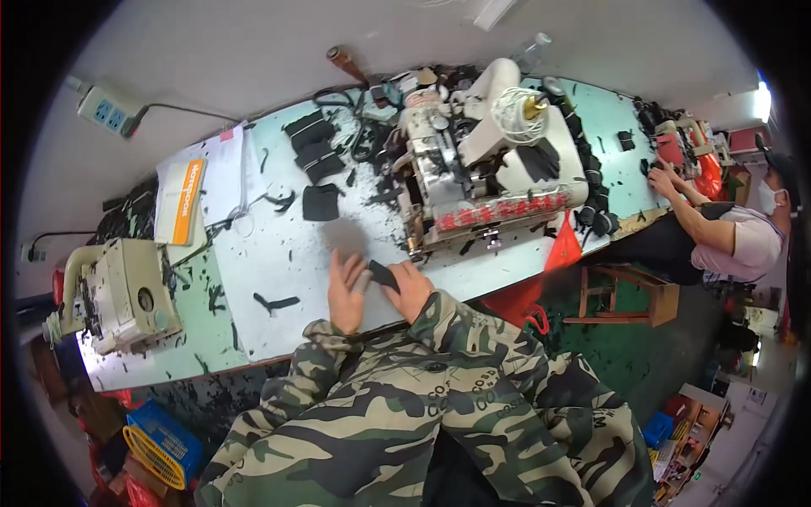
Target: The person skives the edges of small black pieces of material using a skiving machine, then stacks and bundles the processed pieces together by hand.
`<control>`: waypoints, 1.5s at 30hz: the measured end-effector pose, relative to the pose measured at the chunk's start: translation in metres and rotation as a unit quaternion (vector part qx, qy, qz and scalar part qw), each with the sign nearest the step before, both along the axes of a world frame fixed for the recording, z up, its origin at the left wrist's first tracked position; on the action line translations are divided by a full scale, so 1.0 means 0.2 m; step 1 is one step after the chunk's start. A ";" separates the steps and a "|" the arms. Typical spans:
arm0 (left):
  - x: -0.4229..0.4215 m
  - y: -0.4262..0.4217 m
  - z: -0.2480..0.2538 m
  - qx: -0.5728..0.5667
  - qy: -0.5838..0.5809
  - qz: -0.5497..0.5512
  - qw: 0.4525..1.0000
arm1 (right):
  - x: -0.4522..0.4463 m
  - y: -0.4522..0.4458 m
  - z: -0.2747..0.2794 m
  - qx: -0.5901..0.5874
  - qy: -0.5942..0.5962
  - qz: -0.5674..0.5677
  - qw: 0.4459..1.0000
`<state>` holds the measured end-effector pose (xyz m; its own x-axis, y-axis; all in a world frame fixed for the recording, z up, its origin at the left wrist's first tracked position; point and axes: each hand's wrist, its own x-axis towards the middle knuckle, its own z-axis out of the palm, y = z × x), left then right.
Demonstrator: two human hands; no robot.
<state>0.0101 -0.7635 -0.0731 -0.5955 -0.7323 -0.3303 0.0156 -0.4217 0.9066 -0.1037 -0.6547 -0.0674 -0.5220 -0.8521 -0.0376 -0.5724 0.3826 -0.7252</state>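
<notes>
- Slipping is a risk: the right hand (411, 290) is holding the small black fabric piece (383, 275) in a narrow grip at one end, so the far end could be twisting out of line if the left hand (346, 291) is giving no support.
- The left grip is lying wide, with fingers extended beside the piece; whether a fingertip is touching it, I cannot tell.
- Both hands are working close to the near left end of the sewing machine (498, 209); a fingertip straying under that end could be getting caught if the machine is running, which is not showing.
- Loose dark scraps are littering the counter (253, 334) left of the sewing machine; being equally dark, one could be clinging to the piece unnoticed.
- Other black squares (320, 203) are lying left of the sewing machine, beyond the hands; a careless reach of the left hand could be pushing them out of order.
- The piece itself is sitting just off the sewing machine's near left end, slanting between the hands.
- It is looking flat, narrow and roughly rectangular, evenly black, with a fairly straight outer edge; the right fingers are hiding its lower end, and any stitching is too small to tell.
</notes>
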 end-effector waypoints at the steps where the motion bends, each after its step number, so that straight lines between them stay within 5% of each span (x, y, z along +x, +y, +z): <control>1: -0.01 0.02 -0.01 0.036 -0.005 0.010 0.999 | 0.01 -0.02 0.03 -0.043 0.010 -0.003 0.999; 2: -0.06 0.03 -0.01 0.182 0.003 -0.034 0.983 | 0.00 -0.03 0.09 -0.084 0.022 -0.007 0.996; 6: -0.19 0.07 0.09 0.241 0.046 -0.026 0.969 | -0.06 -0.01 0.37 -0.005 0.004 0.034 0.999; 8: -0.20 0.04 0.17 0.195 -0.005 -0.093 0.976 | -0.18 0.06 0.47 0.014 0.022 0.092 0.995; 9: -0.20 0.03 0.24 0.173 -0.038 -0.130 0.976 | -0.29 0.10 0.38 -0.136 0.114 0.084 0.981; 13: -0.22 0.06 0.33 0.020 -0.073 -0.239 0.968 | -0.86 0.19 0.63 -0.126 0.372 -0.091 0.915; 19: -0.32 0.17 0.64 -0.281 -0.206 -0.301 0.888 | -1.31 0.30 0.60 -0.122 0.436 -0.016 0.892; 22: -0.41 0.21 0.75 -0.329 -0.244 -0.285 0.867 | -1.26 0.33 0.65 -0.105 0.333 -0.021 0.937; 24: -0.56 0.25 0.85 -0.409 -0.252 -0.267 0.835 | -1.03 0.31 0.82 -0.095 0.011 0.018 0.995; 26: -0.68 0.29 0.91 -0.500 -0.251 -0.249 0.791 | -0.88 0.29 0.77 -0.148 -0.166 0.103 0.969; 32: -0.81 0.29 1.01 -0.485 -0.290 -0.250 0.786 | -0.97 0.27 0.78 -0.140 -0.323 0.105 0.930; 36: -0.85 0.25 1.00 -0.486 -0.325 -0.265 0.767 | -1.04 0.26 0.77 -0.137 -0.369 0.047 0.918; 40: -0.89 0.18 0.98 -0.518 -0.327 -0.280 0.739 | -0.97 0.25 0.74 -0.138 -0.223 0.034 0.965; 44: -0.92 0.14 0.99 -0.540 -0.315 -0.307 0.718 | -0.83 0.26 0.83 -0.014 -0.075 0.069 0.995; 45: -0.91 0.13 0.98 -0.537 -0.310 -0.313 0.719 | -0.85 0.25 0.84 -0.020 -0.114 0.063 0.991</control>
<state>-0.1720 -0.7371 0.1236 -0.9014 -0.4166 -0.1181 -0.4209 0.7788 0.4651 -0.2738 -0.6037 0.1004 -0.3941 -0.9129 -0.1068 -0.4330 0.2869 -0.8545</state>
